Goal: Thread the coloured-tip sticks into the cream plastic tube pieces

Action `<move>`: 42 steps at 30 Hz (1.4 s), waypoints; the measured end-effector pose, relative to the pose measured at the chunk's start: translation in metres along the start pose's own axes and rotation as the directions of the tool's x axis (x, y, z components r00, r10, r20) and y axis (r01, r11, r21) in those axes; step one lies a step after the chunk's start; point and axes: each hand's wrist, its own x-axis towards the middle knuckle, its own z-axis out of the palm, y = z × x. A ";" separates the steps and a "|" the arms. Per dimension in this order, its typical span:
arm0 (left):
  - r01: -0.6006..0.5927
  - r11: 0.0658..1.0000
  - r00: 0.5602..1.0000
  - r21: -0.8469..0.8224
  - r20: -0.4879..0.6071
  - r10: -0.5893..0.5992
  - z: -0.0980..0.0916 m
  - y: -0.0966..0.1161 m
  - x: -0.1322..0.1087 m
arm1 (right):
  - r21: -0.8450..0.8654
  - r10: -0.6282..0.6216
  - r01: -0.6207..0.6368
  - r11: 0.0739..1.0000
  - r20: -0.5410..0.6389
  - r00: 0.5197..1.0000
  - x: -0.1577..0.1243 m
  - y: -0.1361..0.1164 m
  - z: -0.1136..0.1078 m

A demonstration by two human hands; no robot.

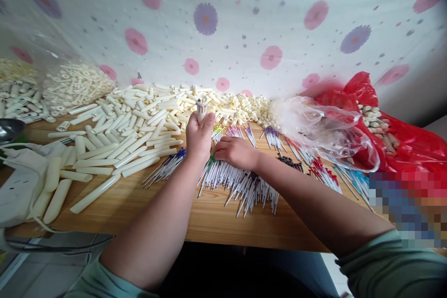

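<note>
My left hand [199,137] is closed around a white multicolour pen part [201,107], held upright above the table with small coloured tabs near its top end. To its right, my right hand [235,152] reaches in low over the refills, fingers bent together. Its fingertips are by the green-tipped refills [208,170], and what they pinch, if anything, is hidden. Dark-tipped refills [256,191] lie below that hand. Blue-tipped refills [164,167] fan out left of my left wrist. Yellow [217,133], pink [234,131] and purple-tipped refills [272,138] lie just beyond.
Cream pen barrels [136,149] cover the left of the wooden table [216,223]. A bag of small cream parts [78,86] and a white power strip [21,186] stand left. Slotted cream pieces [249,108], clear plastic [321,121] and red bags [412,139] are right. Red-tipped refills [323,174] lie nearby.
</note>
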 end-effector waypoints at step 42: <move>-0.060 0.937 0.821 0.343 0.550 -0.149 0.017 0.006 -0.040 | 0.733 0.774 -0.250 0.633 -0.590 0.230 -0.094 -0.053 -0.106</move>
